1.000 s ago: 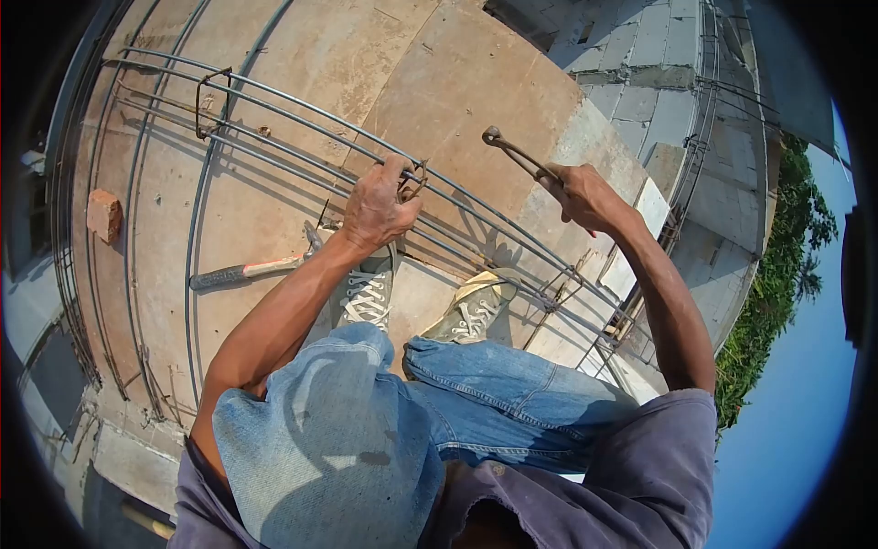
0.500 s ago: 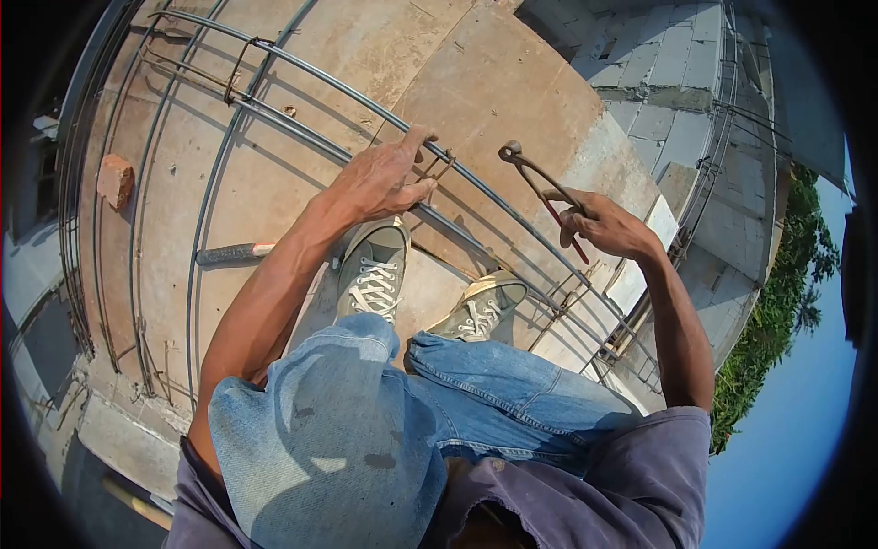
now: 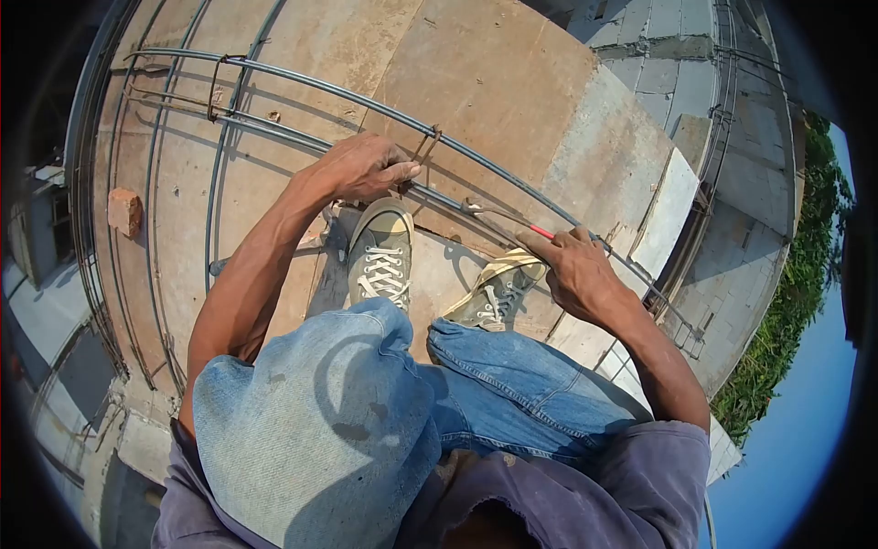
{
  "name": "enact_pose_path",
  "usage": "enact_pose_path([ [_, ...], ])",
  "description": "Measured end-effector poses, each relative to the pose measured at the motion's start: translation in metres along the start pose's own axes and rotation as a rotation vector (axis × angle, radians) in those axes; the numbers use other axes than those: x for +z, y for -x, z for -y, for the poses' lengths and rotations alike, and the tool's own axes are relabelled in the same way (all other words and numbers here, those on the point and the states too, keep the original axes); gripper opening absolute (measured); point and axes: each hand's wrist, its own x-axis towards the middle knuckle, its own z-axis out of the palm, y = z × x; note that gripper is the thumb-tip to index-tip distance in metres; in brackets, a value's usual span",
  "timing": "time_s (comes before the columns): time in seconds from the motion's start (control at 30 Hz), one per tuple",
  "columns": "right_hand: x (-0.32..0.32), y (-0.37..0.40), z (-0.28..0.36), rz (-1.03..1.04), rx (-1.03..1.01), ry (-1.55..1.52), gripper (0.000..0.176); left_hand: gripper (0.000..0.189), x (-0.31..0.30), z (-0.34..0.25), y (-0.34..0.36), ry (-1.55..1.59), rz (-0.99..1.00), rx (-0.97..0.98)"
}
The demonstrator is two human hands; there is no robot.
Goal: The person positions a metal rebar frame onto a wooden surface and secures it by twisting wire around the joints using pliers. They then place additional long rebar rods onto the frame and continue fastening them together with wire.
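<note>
Two long steel reinforcing bars run side by side across the boards, joined by thin wire stirrups. My left hand [image 3: 373, 167] is closed over the lower bar [image 3: 439, 198] near a stirrup [image 3: 424, 145], its fingertips partly hidden beneath the palm. My right hand [image 3: 585, 270] grips pincers [image 3: 503, 216] with a red handle. The pincers' jaws lie against the lower bar, right of my left hand; whether they bite on wire is too small to tell. The upper bar [image 3: 494, 165] passes just beyond both hands.
Both shoes rest on the boards [image 3: 485, 73] below the bars. A tool's dark handle end [image 3: 218, 267] shows beside my left forearm. A broken brick [image 3: 124, 212] lies by more bars at left. Block walls [image 3: 658, 87] stand at upper right, beyond the boards' edge.
My right hand has brought the pincers down and left onto the lower bar, from raised above the bars. My left hand has shifted slightly down-left, its extended index finger now curled in.
</note>
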Motion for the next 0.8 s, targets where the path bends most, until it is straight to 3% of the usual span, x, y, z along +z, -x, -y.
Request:
enact_pose_path([
  [0.17,-0.019,-0.004,0.020,-0.128,-0.049,0.197,0.050,0.051,0.002,0.008,-0.023,0.160,0.014,-0.042],
  [0.27,-0.043,-0.007,0.023,-0.126,-0.079,0.270,0.036,0.050,-0.012,-0.006,-0.028,0.175,0.122,-0.146],
  [0.37,-0.060,-0.006,0.031,-0.203,-0.129,0.422,0.048,0.052,-0.022,-0.013,-0.031,0.226,0.183,-0.206],
  [0.7,-0.099,-0.028,0.087,-0.005,-0.052,0.655,0.043,0.052,-0.030,-0.008,-0.037,0.169,0.270,-0.192],
  [0.8,-0.101,-0.027,0.091,-0.010,-0.052,0.688,0.044,0.037,-0.035,-0.016,-0.035,0.232,0.278,-0.223],
])
